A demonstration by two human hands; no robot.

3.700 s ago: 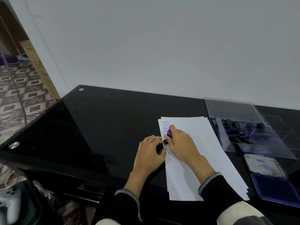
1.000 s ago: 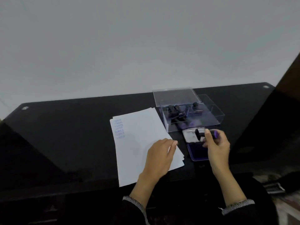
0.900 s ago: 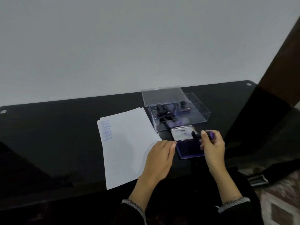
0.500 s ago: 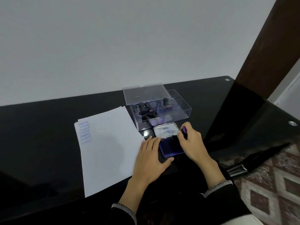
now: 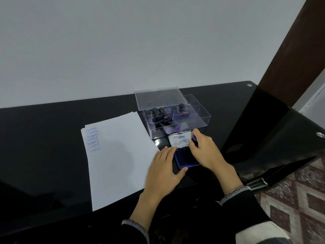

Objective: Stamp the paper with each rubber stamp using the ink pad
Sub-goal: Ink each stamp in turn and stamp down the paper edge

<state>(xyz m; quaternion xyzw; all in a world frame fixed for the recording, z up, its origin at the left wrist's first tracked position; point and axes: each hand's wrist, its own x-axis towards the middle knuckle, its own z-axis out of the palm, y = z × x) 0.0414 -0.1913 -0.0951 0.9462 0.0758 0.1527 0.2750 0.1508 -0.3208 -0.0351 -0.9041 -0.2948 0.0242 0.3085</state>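
On the black table (image 5: 52,138) a stack of paper (image 5: 119,155) lay left of centre, with blue SAMPLE prints (image 5: 93,140) running down its far left corner. Just right of it sat the open ink pad (image 5: 184,160), its lid (image 5: 179,142) folded back toward a clear box (image 5: 177,118) holding more stamps (image 5: 163,117). The right hand (image 5: 205,152) was curled over the pad, pinching a purple stamp (image 5: 194,138) between thumb and fingers above the pad's far edge; whether the stamp touched the ink could not be told. The left hand (image 5: 163,171) lay flat with fingers straight, pressing the paper's right edge, its fingertips reaching the pad.
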